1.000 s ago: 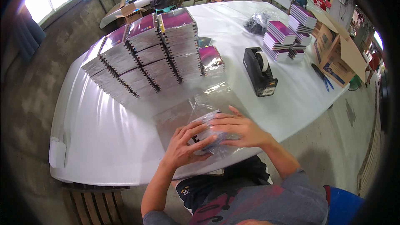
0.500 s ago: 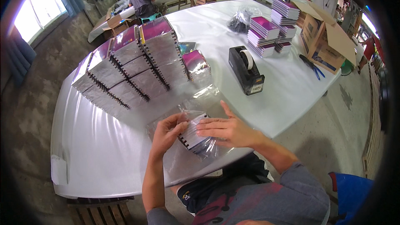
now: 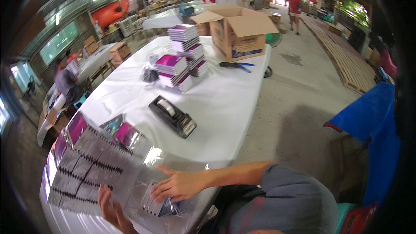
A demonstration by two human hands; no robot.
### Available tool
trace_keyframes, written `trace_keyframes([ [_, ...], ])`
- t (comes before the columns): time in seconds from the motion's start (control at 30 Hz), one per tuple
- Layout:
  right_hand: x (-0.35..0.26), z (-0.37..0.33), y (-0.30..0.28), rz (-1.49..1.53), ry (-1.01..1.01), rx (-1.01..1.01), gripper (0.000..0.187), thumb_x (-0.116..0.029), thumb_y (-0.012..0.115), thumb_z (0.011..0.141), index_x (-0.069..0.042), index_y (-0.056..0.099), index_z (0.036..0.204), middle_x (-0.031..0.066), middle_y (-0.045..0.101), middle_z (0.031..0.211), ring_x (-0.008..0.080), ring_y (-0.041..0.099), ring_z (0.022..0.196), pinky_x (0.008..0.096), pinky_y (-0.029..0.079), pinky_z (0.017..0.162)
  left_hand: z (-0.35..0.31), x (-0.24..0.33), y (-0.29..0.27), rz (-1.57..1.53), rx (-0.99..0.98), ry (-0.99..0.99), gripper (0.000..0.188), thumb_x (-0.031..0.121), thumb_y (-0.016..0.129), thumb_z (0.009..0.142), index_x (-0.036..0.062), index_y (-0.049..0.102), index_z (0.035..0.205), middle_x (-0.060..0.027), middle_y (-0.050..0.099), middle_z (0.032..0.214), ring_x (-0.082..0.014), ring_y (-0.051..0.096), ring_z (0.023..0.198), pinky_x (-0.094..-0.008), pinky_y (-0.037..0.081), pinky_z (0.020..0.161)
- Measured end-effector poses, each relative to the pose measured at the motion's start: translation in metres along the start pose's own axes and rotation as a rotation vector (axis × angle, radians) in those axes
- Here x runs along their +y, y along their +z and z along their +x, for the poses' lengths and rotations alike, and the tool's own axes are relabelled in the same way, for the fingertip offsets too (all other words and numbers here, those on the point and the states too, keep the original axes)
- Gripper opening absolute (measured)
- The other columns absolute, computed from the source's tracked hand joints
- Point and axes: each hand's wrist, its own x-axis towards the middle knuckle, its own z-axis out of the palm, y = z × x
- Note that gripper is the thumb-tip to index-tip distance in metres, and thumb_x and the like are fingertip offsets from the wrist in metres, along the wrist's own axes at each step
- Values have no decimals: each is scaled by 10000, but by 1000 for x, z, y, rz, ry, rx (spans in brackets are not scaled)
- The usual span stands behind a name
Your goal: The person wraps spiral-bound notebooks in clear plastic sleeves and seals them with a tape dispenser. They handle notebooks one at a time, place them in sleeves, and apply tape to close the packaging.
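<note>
A small spiral-bound notebook [image 3: 151, 206] lies in a transparent plastic bag [image 3: 193, 206] at the table's near edge. Across its upper side rest the stretched fingers of my right hand [image 3: 180, 185], open and gripping nothing. To the left, my left hand [image 3: 112, 208] is lifted with its fingers extended, open, apart from the notebook. It is nearest the large block of plastic-wrapped spiral notebooks [image 3: 84, 164], whose black bindings show in rows. Just behind that lies a shorter purple-covered stack [image 3: 128, 134].
A black tape dispenser [image 3: 172, 116] stands mid-table. Beyond it are stacked purple notebooks [image 3: 175, 67], crumpled plastic [image 3: 151, 71], blue-handled pliers [image 3: 237, 66] and an open cardboard box [image 3: 238, 34]. A blue cloth [image 3: 368, 125] hangs on the right. People are in the background.
My view has swung to the right, so the table and its things appear farther left. My left hand has come off the notebook; my right hand stays on it.
</note>
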Motion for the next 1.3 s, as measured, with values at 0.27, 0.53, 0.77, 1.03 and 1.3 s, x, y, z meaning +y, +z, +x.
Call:
trace_keyframes([
  [0.27,2,-1,14,-49,-3,86,507,-143,719,715,-148,538,1189,-6,548,1234,163,441,1265,646,10,1097,-57,19,16,455,-491,148,722,656,477,824,145,519,1333,-36,524,1350,-424,247,1363,-597,81,1052],
  [0.53,-3,-8,-36,422,159,141,625,-260,767,717,-108,488,1255,123,453,1324,259,336,1335,509,170,1119,-55,28,14,361,-539,41,826,732,536,719,210,492,1357,17,473,1401,-397,161,1404,-631,-69,1040],
  [0.77,100,-51,-98,-429,877,617,559,-478,661,796,-104,533,1191,131,522,1205,291,534,1106,411,447,910,-57,27,13,421,-539,27,804,489,763,595,268,519,1328,57,479,1393,-370,149,1415,-647,-93,1033],
  [1.03,154,-72,-94,-44,1250,366,523,-593,585,813,-106,656,991,103,600,1016,248,579,988,403,464,816,-55,32,13,482,-569,10,788,387,791,575,310,525,1313,76,486,1383,-366,157,1413,-678,-29,1027],
  [1.3,165,-81,-93,716,1277,636,221,-380,663,842,-176,659,928,-11,595,871,130,532,836,368,396,600,-52,38,14,562,-563,38,789,327,807,565,306,532,1304,84,484,1383,-357,144,1418,-700,-13,1014],
])
